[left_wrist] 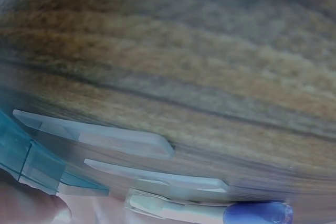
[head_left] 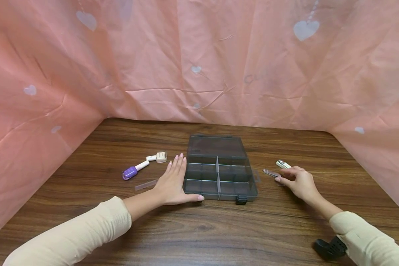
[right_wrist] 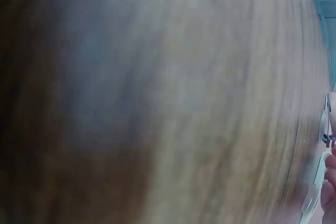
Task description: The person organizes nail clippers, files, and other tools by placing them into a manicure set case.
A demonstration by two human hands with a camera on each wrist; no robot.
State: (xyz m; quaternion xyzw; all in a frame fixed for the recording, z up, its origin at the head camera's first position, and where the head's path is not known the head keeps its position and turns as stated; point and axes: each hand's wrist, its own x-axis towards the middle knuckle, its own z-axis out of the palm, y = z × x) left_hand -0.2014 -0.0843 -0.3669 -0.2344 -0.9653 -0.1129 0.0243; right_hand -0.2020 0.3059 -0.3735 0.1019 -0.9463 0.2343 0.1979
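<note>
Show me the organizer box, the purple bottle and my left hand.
box point(head_left: 219, 173), head view, middle divider.
purple bottle point(head_left: 130, 172), head view, purple body.
left hand point(head_left: 173, 184), head view, back of hand.

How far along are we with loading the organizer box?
Done: the organizer box lies open, its compartments apparently empty. In hand: the left hand rests flat against the box's side; the right hand pinches a metal tool. Left: nail clipper, purple bottle and beige bottle remain on the table.
</note>
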